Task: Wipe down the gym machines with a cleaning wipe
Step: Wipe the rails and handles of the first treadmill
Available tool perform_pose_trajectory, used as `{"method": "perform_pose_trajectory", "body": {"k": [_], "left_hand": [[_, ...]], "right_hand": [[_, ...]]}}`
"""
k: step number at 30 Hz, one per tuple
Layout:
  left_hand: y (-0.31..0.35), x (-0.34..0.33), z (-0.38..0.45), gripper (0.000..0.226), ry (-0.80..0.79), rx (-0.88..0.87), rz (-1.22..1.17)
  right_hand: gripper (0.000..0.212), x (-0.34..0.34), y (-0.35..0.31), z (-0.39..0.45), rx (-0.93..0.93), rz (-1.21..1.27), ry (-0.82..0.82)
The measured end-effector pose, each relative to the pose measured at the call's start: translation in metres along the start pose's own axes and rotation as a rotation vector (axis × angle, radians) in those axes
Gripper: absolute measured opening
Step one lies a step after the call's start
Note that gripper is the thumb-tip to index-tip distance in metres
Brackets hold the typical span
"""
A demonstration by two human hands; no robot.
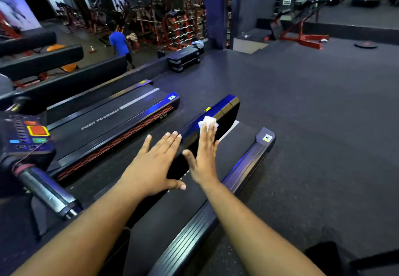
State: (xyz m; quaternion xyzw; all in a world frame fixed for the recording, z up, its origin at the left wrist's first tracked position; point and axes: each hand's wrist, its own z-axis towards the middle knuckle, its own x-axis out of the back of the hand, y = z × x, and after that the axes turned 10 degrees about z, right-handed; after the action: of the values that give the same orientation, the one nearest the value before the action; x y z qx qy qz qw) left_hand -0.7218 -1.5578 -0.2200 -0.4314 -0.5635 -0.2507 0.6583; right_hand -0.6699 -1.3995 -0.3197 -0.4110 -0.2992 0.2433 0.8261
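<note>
My right hand [204,157] lies flat with straight fingers, pressing the white wipe [207,123] against the treadmill [244,167] side rail [218,108]. My left hand [151,163] is spread loose just beside it, fingers straight, holding nothing. A second treadmill [112,120] sits alongside on my left.

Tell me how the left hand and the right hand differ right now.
The right hand has a white wipe under its fingertips; the left hand has nothing. The right hand lies on the treadmill's blue side rail; the left is beside the rail, and whether it touches anything is unclear. The right hand reaches farther along the rail than the left. Both are flat, palms down, fingers straight.
</note>
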Motion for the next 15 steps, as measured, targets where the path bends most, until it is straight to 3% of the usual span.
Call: {"method": "perform_pose_trajectory", "body": {"k": [2,5,8,12,15], "left_hand": [[0.001,0.001,-0.002,0.135,-0.007,0.010,0.004],[0.000,0.003,-0.008,0.132,-0.011,0.028,-0.002],[-0.002,0.003,-0.016,0.130,-0.008,0.050,-0.031],[-0.007,-0.003,-0.035,0.129,0.016,0.046,-0.034],[-0.014,-0.005,-0.051,0.129,0.007,0.035,-0.019]], "right_hand": [[0.107,0.014,0.007,-0.001,0.060,-0.182,-0.067],[0.105,0.048,0.015,0.032,-0.015,-0.397,-0.100],[0.107,0.058,0.002,0.042,-0.023,-0.426,-0.211],[0.117,0.036,-0.038,-0.008,0.199,-0.364,-0.426],[0.115,0.037,-0.044,-0.011,0.263,-0.453,-0.453]]}}
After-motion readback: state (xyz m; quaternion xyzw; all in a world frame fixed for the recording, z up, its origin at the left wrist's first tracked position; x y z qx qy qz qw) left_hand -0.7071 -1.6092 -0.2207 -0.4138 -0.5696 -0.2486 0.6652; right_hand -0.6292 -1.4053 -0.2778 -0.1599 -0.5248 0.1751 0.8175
